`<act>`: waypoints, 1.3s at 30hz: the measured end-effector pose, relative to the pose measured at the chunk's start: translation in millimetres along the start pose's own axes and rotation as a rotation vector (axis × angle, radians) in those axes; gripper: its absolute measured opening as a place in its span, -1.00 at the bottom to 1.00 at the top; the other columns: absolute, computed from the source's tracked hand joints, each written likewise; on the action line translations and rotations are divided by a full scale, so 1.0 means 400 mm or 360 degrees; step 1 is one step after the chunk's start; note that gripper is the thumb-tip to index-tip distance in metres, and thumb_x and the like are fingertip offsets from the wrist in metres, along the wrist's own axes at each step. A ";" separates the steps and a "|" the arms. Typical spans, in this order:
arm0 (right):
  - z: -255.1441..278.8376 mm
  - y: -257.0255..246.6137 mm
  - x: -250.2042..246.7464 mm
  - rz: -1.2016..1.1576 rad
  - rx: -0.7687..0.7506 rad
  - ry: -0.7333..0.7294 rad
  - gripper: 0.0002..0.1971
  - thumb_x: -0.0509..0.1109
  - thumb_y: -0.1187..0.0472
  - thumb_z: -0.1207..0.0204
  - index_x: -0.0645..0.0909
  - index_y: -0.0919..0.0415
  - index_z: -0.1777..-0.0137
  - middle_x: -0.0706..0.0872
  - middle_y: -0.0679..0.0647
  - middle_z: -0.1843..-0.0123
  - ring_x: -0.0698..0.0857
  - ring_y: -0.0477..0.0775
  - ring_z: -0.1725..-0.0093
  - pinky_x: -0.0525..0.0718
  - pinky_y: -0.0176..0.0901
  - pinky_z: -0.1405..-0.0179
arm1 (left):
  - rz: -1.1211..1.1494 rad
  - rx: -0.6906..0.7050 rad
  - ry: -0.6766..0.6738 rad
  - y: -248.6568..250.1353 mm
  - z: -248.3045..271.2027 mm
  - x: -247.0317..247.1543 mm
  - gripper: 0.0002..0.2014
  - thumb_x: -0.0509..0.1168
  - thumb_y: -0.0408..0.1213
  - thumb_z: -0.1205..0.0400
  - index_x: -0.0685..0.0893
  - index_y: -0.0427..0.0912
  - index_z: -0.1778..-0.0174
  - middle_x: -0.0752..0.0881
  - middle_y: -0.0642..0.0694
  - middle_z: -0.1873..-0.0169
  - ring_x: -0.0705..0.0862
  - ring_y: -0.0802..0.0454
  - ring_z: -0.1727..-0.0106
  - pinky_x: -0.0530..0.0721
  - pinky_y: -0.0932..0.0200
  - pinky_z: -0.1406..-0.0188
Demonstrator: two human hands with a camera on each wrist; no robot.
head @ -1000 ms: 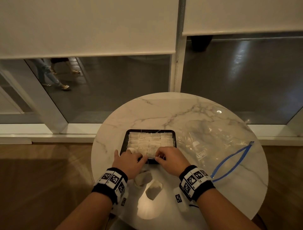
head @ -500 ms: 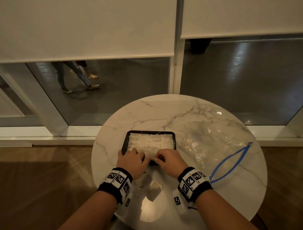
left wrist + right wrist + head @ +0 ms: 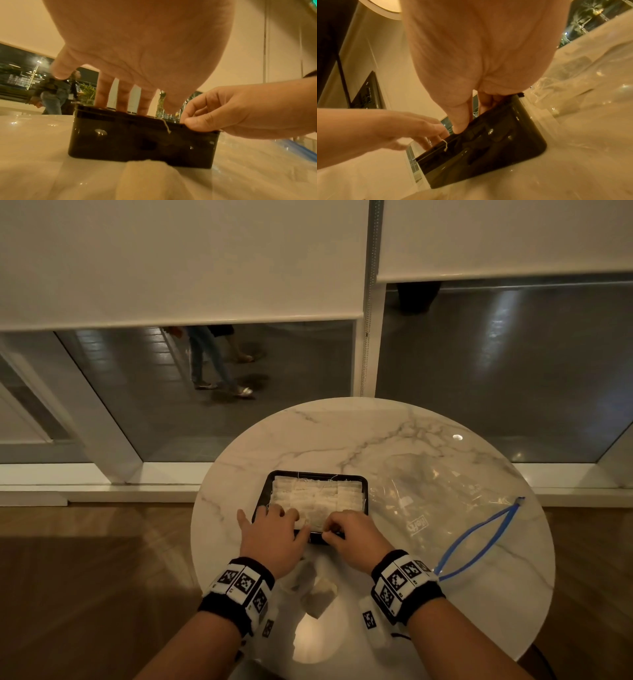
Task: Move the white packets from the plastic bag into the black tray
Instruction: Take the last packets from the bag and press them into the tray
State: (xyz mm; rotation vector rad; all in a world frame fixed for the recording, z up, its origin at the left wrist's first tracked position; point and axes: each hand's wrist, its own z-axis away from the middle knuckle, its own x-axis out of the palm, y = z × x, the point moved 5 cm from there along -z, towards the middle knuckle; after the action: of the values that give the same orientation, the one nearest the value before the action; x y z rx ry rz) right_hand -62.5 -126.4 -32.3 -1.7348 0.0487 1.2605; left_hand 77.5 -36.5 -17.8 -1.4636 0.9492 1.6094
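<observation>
The black tray (image 3: pixel 262 501) sits mid-table, filled with rows of white packets (image 3: pixel 318 494). My left hand (image 3: pixel 284 513) lies over its near left corner, and its straight fingers (image 3: pixel 122 100) press down on the packets. My right hand (image 3: pixel 334 525) is curled at the near rim and pinches a packet there between thumb (image 3: pixel 190 121) and fingers. A string (image 3: pixel 167 127) hangs over the tray wall (image 3: pixel 137 142). The clear plastic bag (image 3: pixel 438 494) lies flat to the right of the tray. Two loose packets (image 3: pixel 318 597) lie between my wrists.
The bag's blue zip strip (image 3: pixel 479 534) curls toward the round marble table's right edge (image 3: pixel 548 542). Behind the table stand a window and lowered blinds. The wooden floor lies to the left.
My left hand has slid forward from the tray's near rim onto the packets. The right hand has stayed at the near rim with its fingers curled.
</observation>
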 end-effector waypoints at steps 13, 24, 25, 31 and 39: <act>0.104 -0.038 0.018 -0.0059 0.0204 -0.0007 -0.90 0.40 0.12 -0.62 0.74 0.06 -0.03 0.74 -0.09 0.12 0.70 -0.19 0.16 0.66 -0.40 0.15 | 0.0702 -0.0196 0.0009 -0.037 0.094 0.059 -0.89 0.38 -0.03 -0.62 0.71 0.12 -0.03 0.72 0.11 0.08 0.70 0.18 0.09 0.78 0.10 -0.03; 0.109 0.019 0.092 0.0235 0.0455 -0.0490 -0.74 0.53 0.00 -0.49 0.53 0.04 -0.01 0.61 0.01 -0.05 0.58 0.00 0.02 0.52 -0.24 0.12 | 0.0470 -0.0264 -0.0219 -0.050 0.109 0.125 -0.75 0.39 0.06 -0.59 0.66 -0.02 -0.03 0.60 -0.01 0.03 0.68 -0.02 0.01 0.73 0.03 -0.08; 0.108 0.018 0.093 0.0256 0.0441 -0.0498 -0.78 0.52 0.03 -0.51 0.55 0.07 0.01 0.62 0.02 -0.01 0.60 0.02 0.03 0.55 -0.22 0.11 | 0.0491 -0.0257 -0.0215 -0.050 0.110 0.124 -0.78 0.39 0.04 -0.60 0.66 -0.01 -0.01 0.63 0.00 0.06 0.69 -0.01 0.03 0.73 0.04 -0.06; 0.112 0.022 0.098 0.0297 0.0373 -0.0484 -0.82 0.45 0.16 -0.55 0.73 0.30 0.06 0.78 0.19 -0.01 0.74 0.12 0.02 0.68 -0.10 -0.01 | 0.0695 -0.0284 -0.0212 -0.047 0.113 0.114 -0.81 0.50 -0.03 -0.54 0.66 0.01 0.09 0.68 0.09 0.19 0.68 0.13 0.14 0.74 0.11 0.00; 0.115 0.038 0.092 0.0034 0.0409 -0.0377 -0.97 0.40 0.21 -0.53 0.66 0.08 0.13 0.68 -0.06 0.18 0.60 -0.14 0.24 0.60 -0.29 0.18 | 0.0855 -0.0285 -0.0126 -0.048 0.108 0.124 -0.90 0.33 -0.10 -0.70 0.72 0.02 0.06 0.72 0.08 0.20 0.70 0.16 0.14 0.74 0.08 -0.02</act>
State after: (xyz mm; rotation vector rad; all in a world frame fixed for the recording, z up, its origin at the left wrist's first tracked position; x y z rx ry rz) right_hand -86.3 -85.4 -70.5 -1.3616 0.0869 1.4024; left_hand 72.3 13.1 -65.0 -1.3130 1.2504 2.1680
